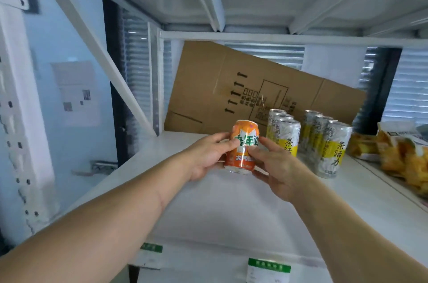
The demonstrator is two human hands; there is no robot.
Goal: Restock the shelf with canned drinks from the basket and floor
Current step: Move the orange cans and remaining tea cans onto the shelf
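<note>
- Both hands share one grip on an orange can (242,147): the left hand (208,157) wraps its left side with the thumb across the label, and the right hand (275,167) pinches its right side.
- The can is upright, low over the white shelf (231,208), just left of two rows of silver-and-yellow cans (328,146).
- The shelf is bare to the left and toward its front edge, where green-topped price tags (268,270) hang.
- A flattened cardboard box (231,83) with printed arrows leans at the back; orange snack packets (403,155) lie to the right.
- White-and-green characters on the orange can are partly covered; the tall cans read 茶活力.
</note>
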